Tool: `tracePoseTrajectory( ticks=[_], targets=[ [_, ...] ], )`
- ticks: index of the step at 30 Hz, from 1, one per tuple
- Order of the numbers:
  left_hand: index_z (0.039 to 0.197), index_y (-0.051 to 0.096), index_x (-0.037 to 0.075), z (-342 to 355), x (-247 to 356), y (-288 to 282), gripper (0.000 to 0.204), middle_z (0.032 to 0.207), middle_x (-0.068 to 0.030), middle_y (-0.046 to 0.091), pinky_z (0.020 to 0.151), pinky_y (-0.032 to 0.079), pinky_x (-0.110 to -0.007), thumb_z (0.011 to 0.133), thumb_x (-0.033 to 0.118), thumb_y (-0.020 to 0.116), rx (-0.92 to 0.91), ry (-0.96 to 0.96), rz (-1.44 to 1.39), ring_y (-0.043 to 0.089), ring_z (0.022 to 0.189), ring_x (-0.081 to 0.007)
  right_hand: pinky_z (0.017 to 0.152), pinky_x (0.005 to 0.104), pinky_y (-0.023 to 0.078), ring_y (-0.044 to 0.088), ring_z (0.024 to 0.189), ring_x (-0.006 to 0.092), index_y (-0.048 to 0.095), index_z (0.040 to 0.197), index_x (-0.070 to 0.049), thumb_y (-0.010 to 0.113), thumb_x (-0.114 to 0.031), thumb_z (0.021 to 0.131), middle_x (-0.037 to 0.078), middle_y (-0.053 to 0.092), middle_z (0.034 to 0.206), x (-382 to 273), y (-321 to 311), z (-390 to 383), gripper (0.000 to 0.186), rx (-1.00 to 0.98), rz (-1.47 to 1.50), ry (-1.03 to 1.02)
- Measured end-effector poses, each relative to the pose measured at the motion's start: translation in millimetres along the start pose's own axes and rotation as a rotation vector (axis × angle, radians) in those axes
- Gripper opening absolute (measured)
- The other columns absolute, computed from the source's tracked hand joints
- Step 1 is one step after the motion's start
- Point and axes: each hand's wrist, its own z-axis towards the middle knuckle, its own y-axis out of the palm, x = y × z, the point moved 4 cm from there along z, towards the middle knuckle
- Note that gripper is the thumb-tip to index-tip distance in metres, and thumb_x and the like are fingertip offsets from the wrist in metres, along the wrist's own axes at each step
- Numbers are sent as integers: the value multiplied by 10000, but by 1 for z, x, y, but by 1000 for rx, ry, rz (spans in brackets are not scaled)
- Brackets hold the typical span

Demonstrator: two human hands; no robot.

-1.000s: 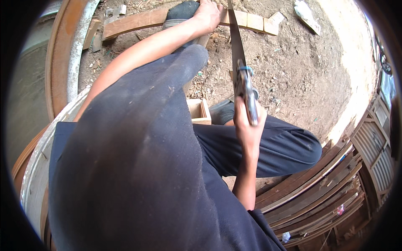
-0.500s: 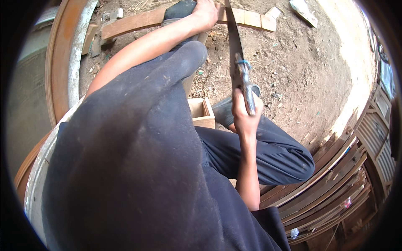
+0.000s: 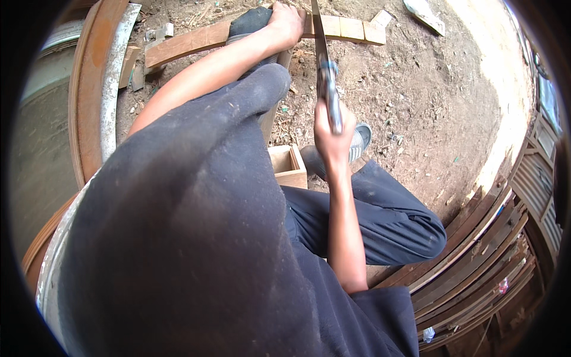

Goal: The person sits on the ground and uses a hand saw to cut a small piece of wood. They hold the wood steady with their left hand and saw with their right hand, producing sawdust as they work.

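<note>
My right hand [image 3: 331,138] is shut on the handle of a hand saw [image 3: 323,55], whose blade runs up and away across a long curved wooden plank [image 3: 196,40]. My left hand [image 3: 285,22] presses down on that plank beside the blade. A dark shoe [image 3: 250,21] rests on the plank just left of my left hand. My dark shirt and raised knee hide much of the lower left of the view.
A small open wooden box [image 3: 289,167] stands on the dirt by my grey shoe [image 3: 359,141]. Curved wood and metal hoops [image 3: 98,89] lie at the left. Stacked planks [image 3: 476,250] lean at the lower right. Wood scraps [image 3: 423,14] lie on the dirt.
My right hand has pushed the saw forward, away from me, along the cut. My left hand has stayed on the plank.
</note>
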Motion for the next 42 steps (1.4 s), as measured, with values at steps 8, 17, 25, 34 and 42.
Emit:
tracePoseTrajectory(
  ticks=[8,17,25,34,42],
  targets=[
    [1212,550,17,9,6,3,500,1158,-162,579,871,380,-492,836,348,562,101,-16,-90,521,1093,-289,469,280,366,449,509,77,544,679,2,550,-32,833,24,473,544,14,-5,-16,157,48,6,12],
    [1257,526,8,15,16,-1,480,1213,-179,562,906,374,-498,854,268,526,114,0,-52,517,1116,-299,436,268,318,412,482,54,520,667,-10,546,-38,859,-12,465,539,1,10,49,196,52,79,16],
    [1238,479,12,19,18,4,498,1121,-152,589,839,410,-505,831,265,614,87,-22,-108,559,1078,-290,445,265,348,460,478,71,554,670,-4,553,-56,857,7,523,555,23,4,14,194,45,-12,-10],
    [1250,483,5,-8,4,-23,494,1123,-149,593,832,414,-517,845,262,600,12,3,-44,561,1070,-294,460,253,348,449,507,57,562,713,9,548,-31,856,2,497,551,13,-5,2,149,35,-4,-26],
    [1249,475,16,-1,5,-20,554,1129,-148,596,846,423,-520,798,278,663,25,-15,-100,566,1070,-282,449,279,351,442,475,80,527,649,-9,543,-59,840,23,498,528,-10,19,75,198,45,12,-40]
  ],
)
